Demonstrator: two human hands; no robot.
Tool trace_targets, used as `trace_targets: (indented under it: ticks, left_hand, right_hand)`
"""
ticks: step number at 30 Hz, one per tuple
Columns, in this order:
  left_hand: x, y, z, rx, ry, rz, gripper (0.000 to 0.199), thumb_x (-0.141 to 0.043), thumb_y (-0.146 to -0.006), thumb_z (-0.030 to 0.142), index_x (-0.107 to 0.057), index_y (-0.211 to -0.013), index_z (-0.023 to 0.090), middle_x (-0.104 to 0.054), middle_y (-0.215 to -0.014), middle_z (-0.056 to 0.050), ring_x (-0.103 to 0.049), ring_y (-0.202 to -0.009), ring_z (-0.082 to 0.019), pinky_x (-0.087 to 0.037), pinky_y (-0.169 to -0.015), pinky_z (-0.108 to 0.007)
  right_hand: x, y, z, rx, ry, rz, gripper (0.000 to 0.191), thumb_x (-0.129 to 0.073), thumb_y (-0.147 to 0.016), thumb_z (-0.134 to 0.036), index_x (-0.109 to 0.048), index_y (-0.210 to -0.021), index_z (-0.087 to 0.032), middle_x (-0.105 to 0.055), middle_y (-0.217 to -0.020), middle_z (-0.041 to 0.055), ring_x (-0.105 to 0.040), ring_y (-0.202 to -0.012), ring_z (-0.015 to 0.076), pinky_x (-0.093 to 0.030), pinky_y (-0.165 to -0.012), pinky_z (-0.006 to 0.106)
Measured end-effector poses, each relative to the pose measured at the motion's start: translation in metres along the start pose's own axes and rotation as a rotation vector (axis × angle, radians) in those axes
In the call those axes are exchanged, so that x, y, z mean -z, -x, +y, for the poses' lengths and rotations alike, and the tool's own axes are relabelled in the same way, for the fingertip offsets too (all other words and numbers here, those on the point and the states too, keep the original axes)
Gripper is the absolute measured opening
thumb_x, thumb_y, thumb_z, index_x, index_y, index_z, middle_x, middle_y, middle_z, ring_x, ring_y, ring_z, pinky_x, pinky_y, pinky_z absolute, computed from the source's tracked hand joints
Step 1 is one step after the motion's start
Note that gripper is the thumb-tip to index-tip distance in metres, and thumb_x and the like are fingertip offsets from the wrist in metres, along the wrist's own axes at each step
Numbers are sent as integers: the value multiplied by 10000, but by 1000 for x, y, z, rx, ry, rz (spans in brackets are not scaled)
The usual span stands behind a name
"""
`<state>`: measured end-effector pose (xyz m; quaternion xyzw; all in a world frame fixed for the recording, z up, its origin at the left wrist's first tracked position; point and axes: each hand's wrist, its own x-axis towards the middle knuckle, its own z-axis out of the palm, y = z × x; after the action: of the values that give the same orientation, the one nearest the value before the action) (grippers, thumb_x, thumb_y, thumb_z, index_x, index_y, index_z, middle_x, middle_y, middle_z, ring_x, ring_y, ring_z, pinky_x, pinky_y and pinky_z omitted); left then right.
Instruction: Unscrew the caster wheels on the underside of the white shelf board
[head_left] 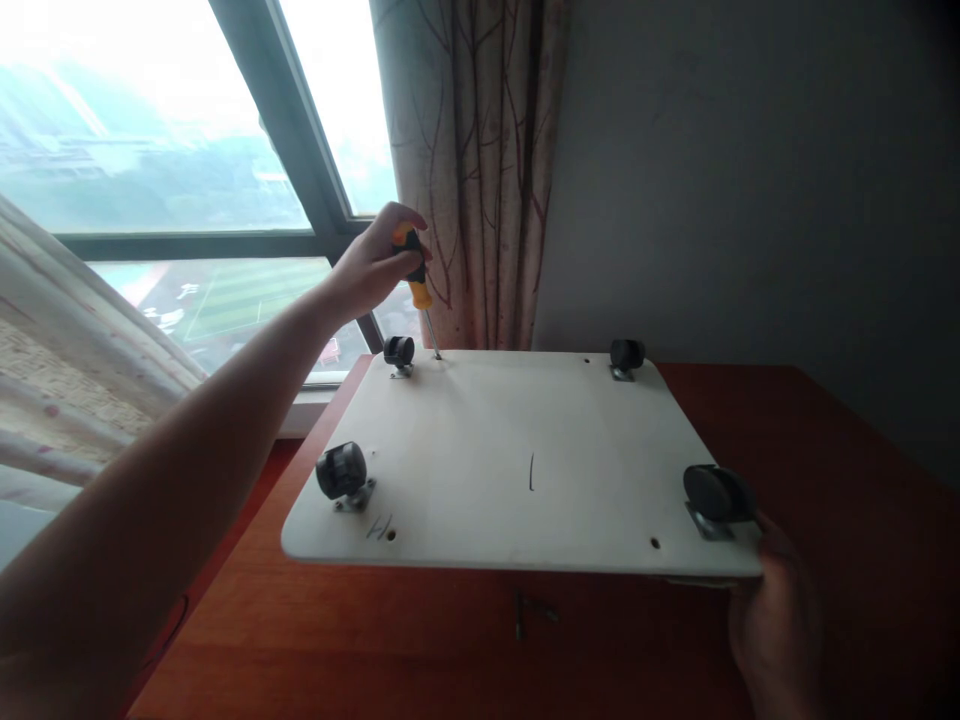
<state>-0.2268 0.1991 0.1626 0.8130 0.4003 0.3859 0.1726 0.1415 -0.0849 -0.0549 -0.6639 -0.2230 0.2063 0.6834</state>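
Note:
A white board [487, 440] with rounded corners lies with its casters up above the table. My left hand [379, 262] reaches to its far left end, fingers wrapped round a screwdriver [421, 294] with a yellow and black handle. The screwdriver's shaft slants down, its tip at a hole [439, 357] near the far edge, beside a black caster [399, 352]. At the near right corner, my right hand [776, 615] grips the board's edge beside another caster [716, 495]; its fingers are partly hidden and dim. More casters [343, 472] stand at the other corners.
Under and around the board is a reddish-brown wooden table [360, 640]. Two screws or bolts [519, 615] lie on it near the board's front edge. A patterned curtain [480, 180] and a window [150, 150] stand behind, with a grey wall [750, 200] at right.

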Motion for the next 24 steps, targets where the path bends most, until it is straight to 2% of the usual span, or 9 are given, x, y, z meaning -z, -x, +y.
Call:
trace_targets:
  ticks: [1, 3, 8, 10, 14, 16, 20, 22, 24]
  left_hand:
    - [1, -1, -1, -4, 77, -35, 378, -569, -863, 223, -507, -1234, 257, -688, -1094, -52, -636, -933, -178, -542, -859, -381]
    - [1, -3, -3, -30, 77, -3, 394, -610, -848, 233, -513, -1229, 260, -693, -1075, -44, -645, -935, -176, -547, -864, -373]
    - [0, -1, -2, -41, -322, 198, 372, -719, -821, 369, -627, -1147, 217, -675, -948, -25, -582, -801, -157, -518, -809, -364]
    - [0, -1, -1, -46, -270, 152, 392, -668, -847, 327, -614, -1221, 223, -684, -984, -40, -602, -827, -168, -520, -818, -367]
    - [1, -3, -2, -52, 35, -27, 566, -613, -845, 241, -486, -1396, 268, -690, -1135, -65, -662, -960, -194, -544, -857, -360]
    - [1, -4, -2, -29, -26, 27, 532, -674, -825, 273, -536, -1339, 256, -695, -1091, -57, -655, -893, -185, -544, -832, -358]
    - [1, -3, -1, 2, -360, 189, 397, -752, -802, 372, -634, -1152, 228, -683, -940, -23, -577, -778, -160, -511, -799, -368]
    - [2, -2, -1, -1, -302, 139, 390, -693, -845, 329, -591, -1211, 240, -687, -974, -29, -593, -817, -166, -512, -814, -368]
    - [4, -2, -1, -5, -88, 23, 476, -643, -844, 239, -515, -1302, 256, -687, -1078, -49, -635, -888, -175, -528, -830, -365]
  right_hand:
    - [0, 0, 0, -4, -3, -2, 440, -564, -782, -391, -684, -1105, -119, -641, -1165, 154, -580, -1094, 373, -478, -824, 475]
    - [0, 0, 0, -14, -9, 1, 433, -564, -783, -386, -687, -1106, -124, -642, -1164, 150, -583, -1094, 370, -479, -824, 476]
    - [0, 1, 1, -49, -41, -4, 459, -569, -790, -412, -672, -1144, -139, -643, -1184, 135, -590, -1090, 353, -482, -838, 473]
    - [0, 1, 1, -44, -38, -9, 469, -561, -796, -418, -670, -1151, -132, -640, -1180, 139, -591, -1092, 353, -486, -839, 472]
    - [0, 0, 2, -24, -19, -17, 474, -556, -794, -422, -677, -1132, -113, -634, -1183, 153, -586, -1110, 360, -492, -840, 469]
    - [1, 0, 4, -33, -39, -19, 477, -557, -797, -427, -671, -1151, -129, -640, -1193, 138, -591, -1110, 351, -491, -859, 471]
    - [2, -1, 7, -52, -63, -17, 484, -568, -802, -431, -659, -1183, -147, -651, -1194, 123, -605, -1087, 339, -486, -874, 479]
    - [2, -1, 7, -55, -62, -17, 477, -573, -801, -422, -663, -1172, -137, -652, -1188, 132, -604, -1084, 346, -487, -861, 479]
    - [2, 0, 5, -50, -58, -16, 466, -571, -799, -409, -670, -1156, -126, -651, -1175, 141, -599, -1085, 355, -487, -844, 477]
